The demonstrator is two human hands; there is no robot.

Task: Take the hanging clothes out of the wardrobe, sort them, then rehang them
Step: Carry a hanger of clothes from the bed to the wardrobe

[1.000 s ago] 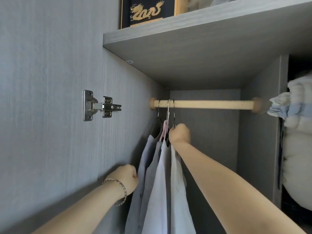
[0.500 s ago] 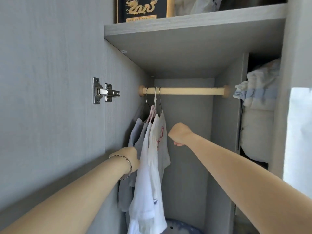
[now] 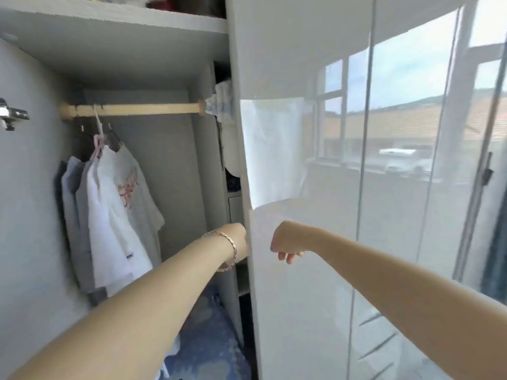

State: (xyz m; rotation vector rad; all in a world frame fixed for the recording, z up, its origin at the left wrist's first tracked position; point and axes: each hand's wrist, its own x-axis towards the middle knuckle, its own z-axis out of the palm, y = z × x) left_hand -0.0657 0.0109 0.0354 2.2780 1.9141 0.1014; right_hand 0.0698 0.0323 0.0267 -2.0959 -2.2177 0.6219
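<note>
This is a bedroom in a home, seen at an open fitted wardrobe [image 3: 164, 160] of grey wood-grain board. A wooden rail [image 3: 137, 108] carries a few hangers [image 3: 99, 133] with everyday T-shirts [image 3: 109, 215] in white and grey, a shelf [image 3: 123, 26] above holds stored household things, and folded bedding [image 3: 223, 105] is stacked in the next compartment. The glossy white door [image 3: 301, 297] mirrors a framed window [image 3: 343, 111] that looks out on tiled rooftops.
</note>
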